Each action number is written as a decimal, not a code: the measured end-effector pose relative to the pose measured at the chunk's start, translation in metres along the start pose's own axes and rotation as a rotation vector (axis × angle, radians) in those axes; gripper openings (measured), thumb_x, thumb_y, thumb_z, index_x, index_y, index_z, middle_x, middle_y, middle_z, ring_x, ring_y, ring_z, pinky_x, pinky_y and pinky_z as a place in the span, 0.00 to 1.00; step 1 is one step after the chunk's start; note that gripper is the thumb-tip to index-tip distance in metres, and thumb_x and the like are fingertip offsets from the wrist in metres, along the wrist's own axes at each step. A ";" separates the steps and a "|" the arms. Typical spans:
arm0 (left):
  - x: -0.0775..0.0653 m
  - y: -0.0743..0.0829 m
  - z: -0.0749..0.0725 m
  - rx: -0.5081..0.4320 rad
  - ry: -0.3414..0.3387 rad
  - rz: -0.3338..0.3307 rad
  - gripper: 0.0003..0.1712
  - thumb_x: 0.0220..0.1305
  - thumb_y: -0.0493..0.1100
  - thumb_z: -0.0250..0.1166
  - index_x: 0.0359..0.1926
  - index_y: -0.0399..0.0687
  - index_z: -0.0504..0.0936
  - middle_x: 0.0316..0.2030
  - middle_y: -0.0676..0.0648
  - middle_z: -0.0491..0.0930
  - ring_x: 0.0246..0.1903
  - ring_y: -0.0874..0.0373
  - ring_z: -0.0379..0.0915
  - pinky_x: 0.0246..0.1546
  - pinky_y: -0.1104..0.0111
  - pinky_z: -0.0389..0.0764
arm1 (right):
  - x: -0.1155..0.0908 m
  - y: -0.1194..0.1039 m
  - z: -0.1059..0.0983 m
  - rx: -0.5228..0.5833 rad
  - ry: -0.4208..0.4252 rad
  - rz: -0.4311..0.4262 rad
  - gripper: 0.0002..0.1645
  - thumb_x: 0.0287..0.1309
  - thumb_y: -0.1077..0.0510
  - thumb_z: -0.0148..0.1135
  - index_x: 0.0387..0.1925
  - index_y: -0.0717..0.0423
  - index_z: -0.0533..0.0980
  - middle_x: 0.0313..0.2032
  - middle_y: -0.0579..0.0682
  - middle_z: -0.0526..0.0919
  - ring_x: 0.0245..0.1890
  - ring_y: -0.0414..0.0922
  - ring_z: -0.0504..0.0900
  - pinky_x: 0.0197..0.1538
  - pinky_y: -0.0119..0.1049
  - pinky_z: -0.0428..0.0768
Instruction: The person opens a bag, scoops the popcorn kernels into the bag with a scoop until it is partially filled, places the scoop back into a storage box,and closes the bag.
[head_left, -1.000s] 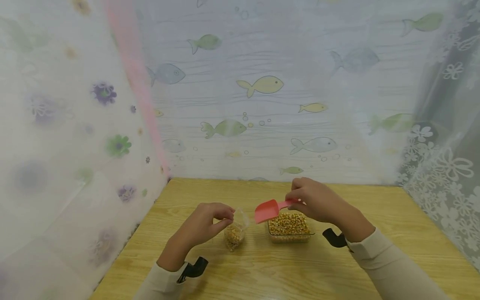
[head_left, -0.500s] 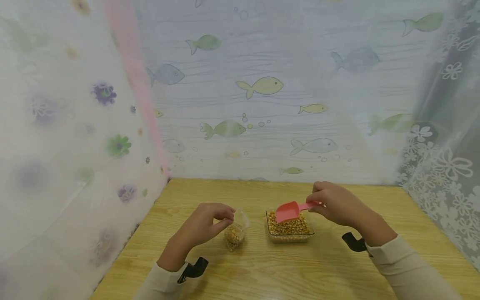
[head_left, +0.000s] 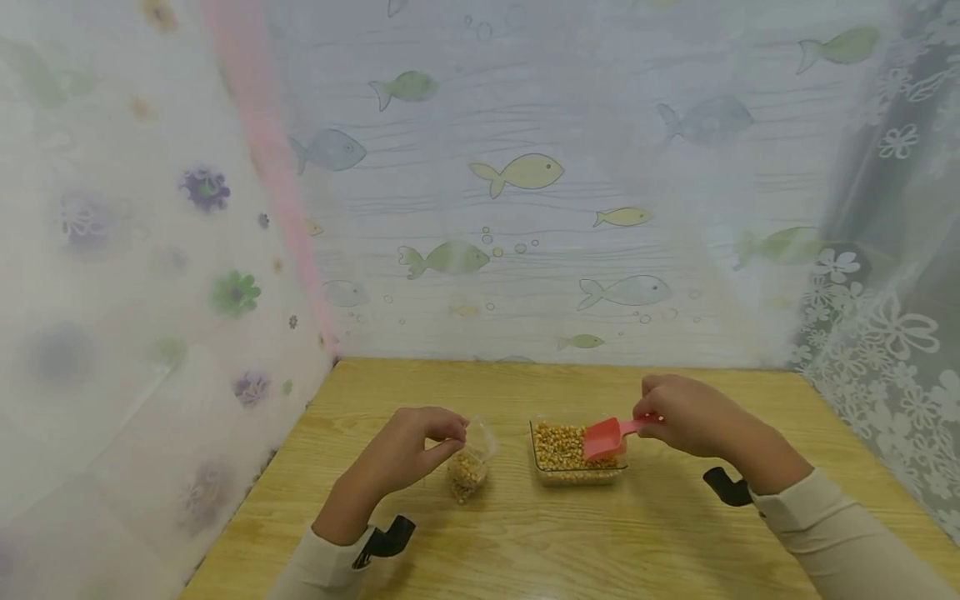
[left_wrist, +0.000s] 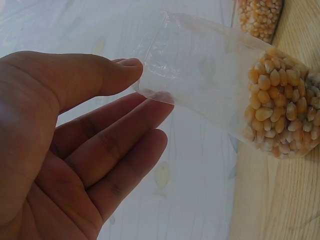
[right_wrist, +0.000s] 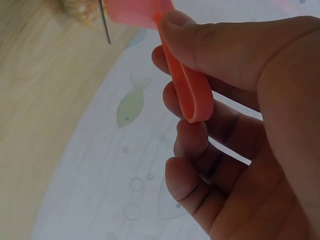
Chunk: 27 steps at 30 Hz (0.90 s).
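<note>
My left hand (head_left: 408, 446) pinches the rim of a clear plastic bag (left_wrist: 200, 65) between thumb and fingers. Corn kernels (left_wrist: 282, 105) fill the bag's lower part, which rests on the table. To its right stands a glass container (head_left: 581, 477) of corn kernels (head_left: 558, 446). In my right hand (head_left: 693, 417) I hold a pink scoop (head_left: 602, 439) by its looped handle (right_wrist: 200, 97), thumb against fingers. The scoop's bowl is over the right side of the container, its front edge at the kernels. Whether kernels lie inside the bowl I cannot tell.
All this stands on a wood-grain table (head_left: 525, 542). A fish-printed curtain (head_left: 525, 250) hangs along its back edge, with flower-printed sheets (head_left: 150, 333) at the sides. A black wrist mount (head_left: 390, 537) sits below each hand.
My right hand has moved right and down with the scoop, from beside the bag's opening to the kernels in the container's right side. My left hand stays in place at the bag.
</note>
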<state>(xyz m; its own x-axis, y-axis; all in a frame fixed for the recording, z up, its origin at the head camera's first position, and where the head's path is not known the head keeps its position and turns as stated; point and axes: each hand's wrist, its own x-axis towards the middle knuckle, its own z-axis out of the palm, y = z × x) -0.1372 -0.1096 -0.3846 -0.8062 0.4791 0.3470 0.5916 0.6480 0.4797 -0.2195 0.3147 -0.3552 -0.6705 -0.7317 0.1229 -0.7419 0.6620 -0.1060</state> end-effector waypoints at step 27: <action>0.000 0.001 -0.001 0.017 -0.019 -0.032 0.03 0.70 0.41 0.69 0.42 0.53 0.88 0.55 0.51 0.86 0.45 0.61 0.87 0.45 0.71 0.87 | -0.016 -0.004 -0.009 -0.065 -0.144 0.106 0.14 0.59 0.56 0.75 0.21 0.44 0.81 0.27 0.39 0.73 0.25 0.36 0.66 0.29 0.31 0.68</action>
<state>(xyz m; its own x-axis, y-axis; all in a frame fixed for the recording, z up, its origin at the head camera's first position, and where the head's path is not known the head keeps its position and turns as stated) -0.1364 -0.1094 -0.3834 -0.8246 0.4690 0.3163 0.5656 0.6729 0.4768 -0.2057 0.3250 -0.3476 -0.7417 -0.6701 -0.0283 -0.6687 0.7421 -0.0462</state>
